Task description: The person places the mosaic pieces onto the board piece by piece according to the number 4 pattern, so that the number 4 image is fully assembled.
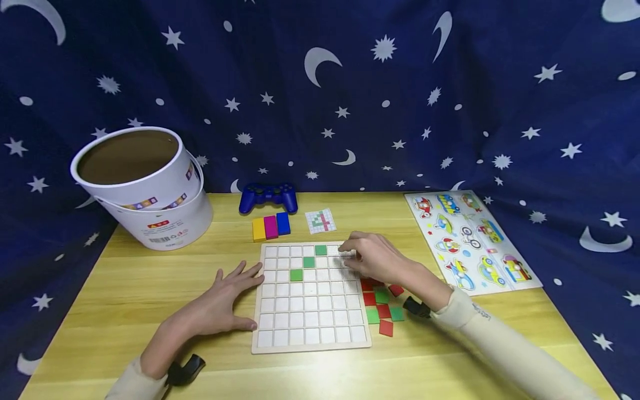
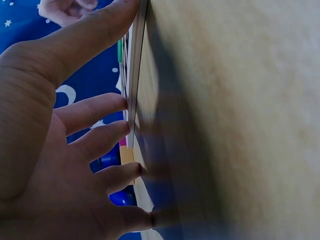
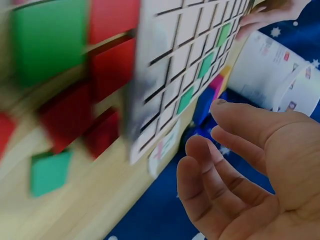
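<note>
A white-celled wooden grid board (image 1: 311, 350) lies on the table, with three green square tiles (image 1: 309, 262) set diagonally in its upper rows. At the board's left edge, my left hand (image 1: 220, 303) has its fingers spread, with the thumb and fingertips right at the rim. My right hand (image 1: 375, 256) hovers over the board's upper right corner; in the right wrist view its fingers (image 3: 192, 187) are loosely bent with nothing between them. Loose red tiles (image 1: 386, 328) and green tiles (image 1: 397, 314) lie beside the board's right edge, some partly hidden beneath my right hand.
Behind the board are a small patterned card (image 1: 321, 221), yellow, pink and blue blocks (image 1: 270, 227) and a blue game controller (image 1: 268, 198). A white bucket (image 1: 175, 222) stands at the back left. A picture puzzle board (image 1: 470, 239) lies at the right. A starry cloth (image 1: 280, 72) hangs behind.
</note>
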Tool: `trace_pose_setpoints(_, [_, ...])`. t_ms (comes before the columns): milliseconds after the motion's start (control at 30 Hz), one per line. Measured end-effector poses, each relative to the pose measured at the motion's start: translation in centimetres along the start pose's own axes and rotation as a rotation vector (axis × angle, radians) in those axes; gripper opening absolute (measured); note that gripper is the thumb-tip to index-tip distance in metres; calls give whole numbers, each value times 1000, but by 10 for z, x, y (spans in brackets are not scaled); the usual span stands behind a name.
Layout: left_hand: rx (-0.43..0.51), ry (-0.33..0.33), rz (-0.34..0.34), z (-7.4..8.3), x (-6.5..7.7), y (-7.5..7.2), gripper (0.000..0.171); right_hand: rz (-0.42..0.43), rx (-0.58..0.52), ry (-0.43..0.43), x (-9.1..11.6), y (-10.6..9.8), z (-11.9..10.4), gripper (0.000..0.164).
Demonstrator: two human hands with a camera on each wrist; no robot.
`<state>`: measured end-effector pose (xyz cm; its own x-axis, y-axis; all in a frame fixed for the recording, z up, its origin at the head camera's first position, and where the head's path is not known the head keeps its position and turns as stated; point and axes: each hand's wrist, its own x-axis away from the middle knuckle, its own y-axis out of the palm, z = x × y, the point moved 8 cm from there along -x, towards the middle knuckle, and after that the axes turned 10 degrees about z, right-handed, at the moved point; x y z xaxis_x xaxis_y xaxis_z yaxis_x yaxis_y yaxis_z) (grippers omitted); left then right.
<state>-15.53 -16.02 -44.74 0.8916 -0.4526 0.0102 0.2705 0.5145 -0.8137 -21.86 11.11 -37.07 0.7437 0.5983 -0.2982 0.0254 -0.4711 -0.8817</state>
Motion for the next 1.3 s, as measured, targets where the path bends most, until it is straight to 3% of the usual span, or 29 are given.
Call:
trace_pose_setpoints(367, [10,4,-1,-2,-1,0,93,-43,41,61,46,-14,16,16])
trace_pose_setpoints(633, [1,21,5,-1,-1,0,93,-61,31,97,77,-7,18,16])
trace_pose_setpoints(900, [14,16,1,-2,-2,-1,93,-114,78,160,87,2,22,20])
trace_pose_setpoints(1300, [9,16,0,-1,-3,-2,93,-125,123,181,87,5,21,26])
